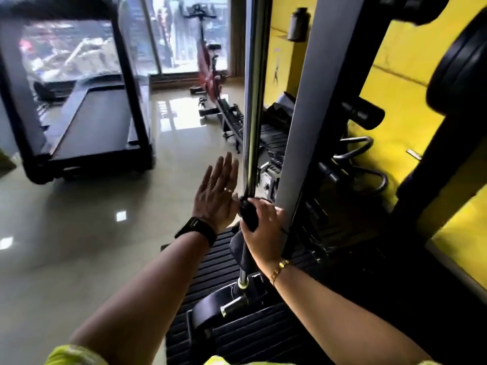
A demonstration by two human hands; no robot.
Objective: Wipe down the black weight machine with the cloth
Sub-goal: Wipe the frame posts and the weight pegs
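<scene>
Black weight machine (421, 185): fills the right half of the head view, backed by a yellow wall (395, 61); includes a grey upright (297, 127) and, just left of it, a chrome guide rod (253, 114) running down to a black base fitting near the bottom centre. Cloth (239, 248): dark, bunched round the lower part of the chrome guide rod, with a loose tail hanging below the fist. Right hand (261, 230): fingers and thumb curled round the cloth and the rod together, gripping firmly; gold bracelet (280, 268) on the wrist. Left hand (217, 196): flat and fully spread, fingers straight and pointing away, holding nothing, just left of the rod and beside the right hand; contact with the rod not discernible; rings on two fingers, black watch (196, 230) on the wrist. Ribbed black mat (210, 272): lies under the base fitting and under both forearms. Treadmill (87, 114): black, stands at upper left on a glossy pale floor (79, 219), well apart from the machine. Exercise bike (208, 72): red and black, stands farther back before a large window. Dark bottle (299, 23): mounted high on the yellow wall.
</scene>
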